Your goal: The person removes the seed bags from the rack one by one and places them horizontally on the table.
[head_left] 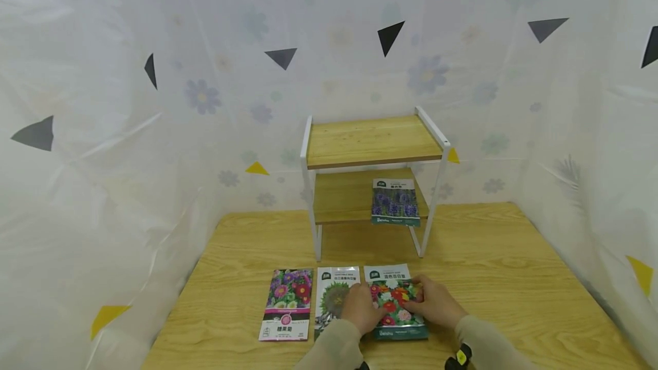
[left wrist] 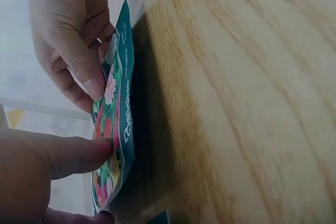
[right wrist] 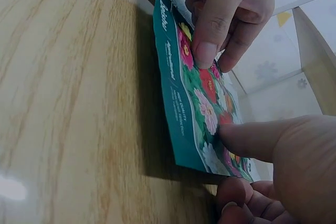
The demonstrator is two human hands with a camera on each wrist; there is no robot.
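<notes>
A seed packet with red, pink and white flowers (head_left: pixel 389 297) and a green bottom band lies between my two hands. My left hand (head_left: pixel 361 308) grips its left edge, thumb on the printed front. On the opposite edge, my right hand (head_left: pixel 439 303) pinches it, with the thumb (right wrist: pixel 252 139) on top and fingertips curled beneath. In both wrist views the packet's green band (left wrist: pixel 126 82) stands slightly off the wood, with a dark shadow below. A sunflower seed packet (head_left: pixel 325 294) lies just to the left, partly covered by my left hand. Further left is a pink-and-white daisy packet (head_left: pixel 285 324).
Behind the packets stands a two-tier wooden shelf (head_left: pixel 370 141) with a white frame. A purple-flower seed packet (head_left: pixel 394 201) lies on its lower tier at the right, overhanging the front edge. The wooden table (head_left: pixel 236 244) is bordered by pale patterned curtains (head_left: pixel 231 130).
</notes>
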